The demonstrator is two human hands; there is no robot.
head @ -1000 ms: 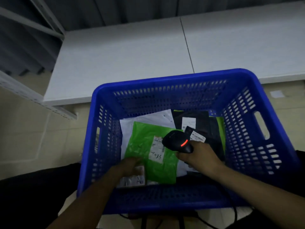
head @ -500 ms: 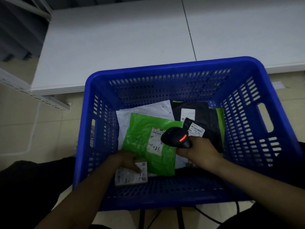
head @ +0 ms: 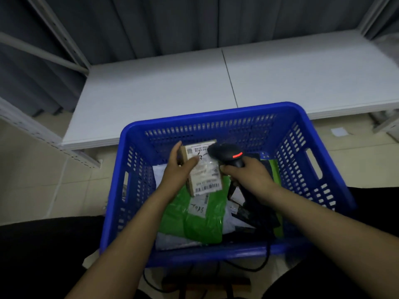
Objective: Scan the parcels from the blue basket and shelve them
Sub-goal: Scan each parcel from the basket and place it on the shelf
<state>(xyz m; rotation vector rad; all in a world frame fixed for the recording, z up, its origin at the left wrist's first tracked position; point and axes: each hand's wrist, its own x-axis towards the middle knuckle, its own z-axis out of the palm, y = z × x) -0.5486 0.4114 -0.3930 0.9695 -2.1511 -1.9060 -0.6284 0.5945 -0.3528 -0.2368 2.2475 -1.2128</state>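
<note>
Nearest us, beneath both hands, the green parcel (head: pixel 194 219) lies in the blue basket (head: pixel 216 117) on top of a white mailer (head: pixel 172 242), with black parcels (head: pixel 259 210) under our right wrist.

Our left hand (head: pixel 175 171) grips the small brown box (head: pixel 205 169), thumb across its label and fingers curled round its far edge. Half a second ago that box lay on the basket floor. Now we have it raised clear of the other parcels.

Our right hand (head: pixel 248 175) is wrapped round the handle of the scanner (head: pixel 226 155), with its red light on and its head just over the box's far right corner.

We judge the scan of this box is in hand. The barcode sits at the label's near end, so the scanner may need tilting back toward us.

Beyond both hands waits the white shelf (head: pixel 162 93), where this box should go next.
</note>
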